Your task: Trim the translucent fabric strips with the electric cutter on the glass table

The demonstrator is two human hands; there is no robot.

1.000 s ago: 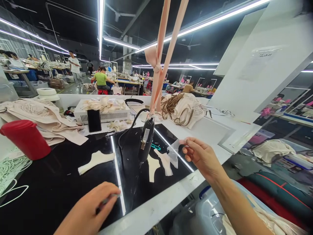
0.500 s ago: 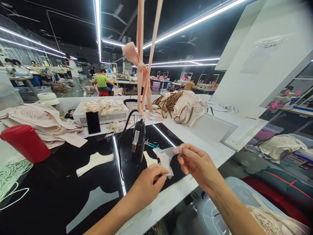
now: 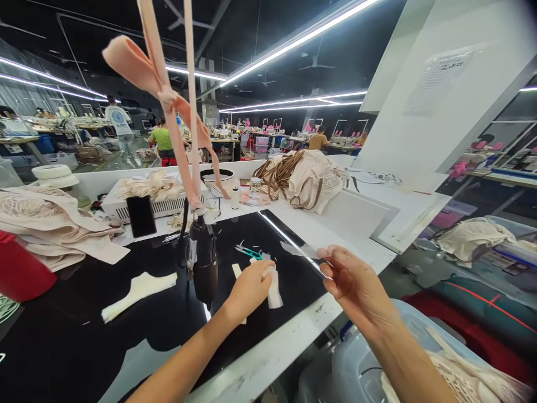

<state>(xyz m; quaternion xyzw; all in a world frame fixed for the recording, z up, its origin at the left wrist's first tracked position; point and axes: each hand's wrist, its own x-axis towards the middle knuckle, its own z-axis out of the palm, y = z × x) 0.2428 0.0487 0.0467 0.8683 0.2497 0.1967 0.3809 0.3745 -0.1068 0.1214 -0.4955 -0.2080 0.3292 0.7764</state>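
My right hand is raised over the right side of the black tabletop, thumb and fingers pinching a thin translucent sheet. My left hand is low on the table, fingers closed on a small white fabric piece. A narrow cream strip lies partly under that hand. Just behind lie thread snips with teal handles. To the left are a cream shaped fabric piece and a translucent template-like piece. My left forearm covers part of the latter.
A black corded tool hangs from pink ribbon left of my hands. Behind are a phone, a white vented box and heaped beige garments. A red container stands left. Below right is a plastic bin.
My right hand has drawn the translucent sheet up and away from the white fabric piece. My left hand stays by the fabric. The view has turned right, and the hanging tool appears farther left.
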